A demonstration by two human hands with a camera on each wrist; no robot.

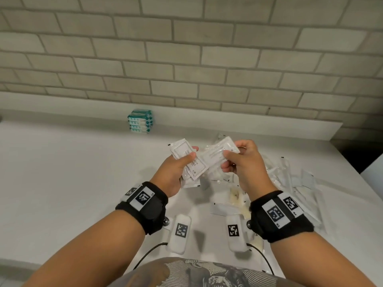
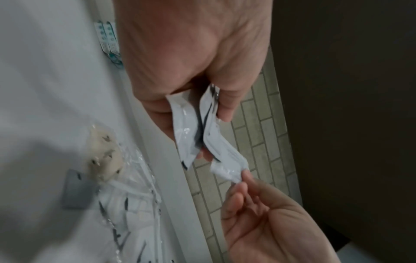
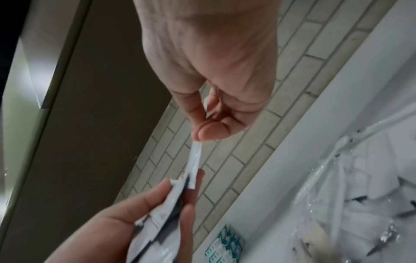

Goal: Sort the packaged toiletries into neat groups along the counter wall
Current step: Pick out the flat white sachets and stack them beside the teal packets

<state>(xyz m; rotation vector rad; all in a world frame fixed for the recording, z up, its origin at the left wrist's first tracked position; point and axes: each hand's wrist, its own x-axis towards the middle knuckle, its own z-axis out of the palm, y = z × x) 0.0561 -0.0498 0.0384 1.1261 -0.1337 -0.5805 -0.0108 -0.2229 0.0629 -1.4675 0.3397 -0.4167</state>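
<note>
Above the white counter [image 1: 62,162], the left hand [image 1: 174,172] grips a small stack of white sachets [image 1: 187,160] between thumb and curled fingers. The right hand [image 1: 246,162] pinches one clear-wrapped packet [image 1: 217,154] by its end — it overlaps the stack. Teal packets [image 1: 140,121] stand grouped against the tiled wall [image 1: 186,48], and loose clear packets [image 1: 290,179] lie on the right.

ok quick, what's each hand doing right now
Left hand: grips a few white sachets.
Right hand: pinches one sachet, handing it to the left.
</note>
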